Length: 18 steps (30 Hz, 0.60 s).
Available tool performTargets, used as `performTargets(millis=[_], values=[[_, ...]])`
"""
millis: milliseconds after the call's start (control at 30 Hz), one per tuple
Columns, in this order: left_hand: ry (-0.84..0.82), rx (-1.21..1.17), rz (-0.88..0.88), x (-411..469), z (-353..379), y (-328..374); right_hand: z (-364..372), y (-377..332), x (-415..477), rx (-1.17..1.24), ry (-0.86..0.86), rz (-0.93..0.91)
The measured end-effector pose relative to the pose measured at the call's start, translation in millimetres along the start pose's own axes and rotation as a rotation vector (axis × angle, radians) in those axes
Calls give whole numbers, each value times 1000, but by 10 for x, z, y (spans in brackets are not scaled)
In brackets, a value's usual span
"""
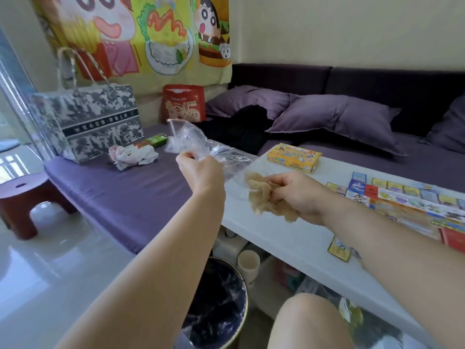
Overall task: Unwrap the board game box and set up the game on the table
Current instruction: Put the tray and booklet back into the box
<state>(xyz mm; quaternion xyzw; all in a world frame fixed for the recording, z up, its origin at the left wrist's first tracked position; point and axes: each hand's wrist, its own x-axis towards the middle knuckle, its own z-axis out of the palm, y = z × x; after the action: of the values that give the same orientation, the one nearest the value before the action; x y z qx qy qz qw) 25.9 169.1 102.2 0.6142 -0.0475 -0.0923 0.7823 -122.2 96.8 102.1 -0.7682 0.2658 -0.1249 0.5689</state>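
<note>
The left hand [201,172] is curling its fingers tight, pinching the clear plastic wrap [198,141], which is billowing up above the knuckles. The right hand [299,195] is clenching a crumpled beige wad [261,197] that is bulging out past the fingertips. That hand is hovering over the end of the white table [264,230]. Beyond the fingers, the yellow game box [294,157] is lying flat on the table, apart from both hands, with the game board [407,205] spreading out to the right. A dark bin [216,298] is sitting below.
</note>
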Motion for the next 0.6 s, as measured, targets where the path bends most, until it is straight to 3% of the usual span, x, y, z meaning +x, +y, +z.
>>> performTargets(millis=[133,233,367,500,600], values=[[-338,233,99,34,-168,-12,-67,-138,-8,121,231,-136],[-650,465,116,-157,-228,54,-87,-222,-19,290,276,-228],[-1068,166,-201,-374,-278,197,-130,-256,-54,364,249,-228],[-1185,136,-229,-446,-188,166,-188,-305,-159,550,92,-213],[-1144,88,-182,-585,-78,159,-180,-294,-262,449,79,-213]])
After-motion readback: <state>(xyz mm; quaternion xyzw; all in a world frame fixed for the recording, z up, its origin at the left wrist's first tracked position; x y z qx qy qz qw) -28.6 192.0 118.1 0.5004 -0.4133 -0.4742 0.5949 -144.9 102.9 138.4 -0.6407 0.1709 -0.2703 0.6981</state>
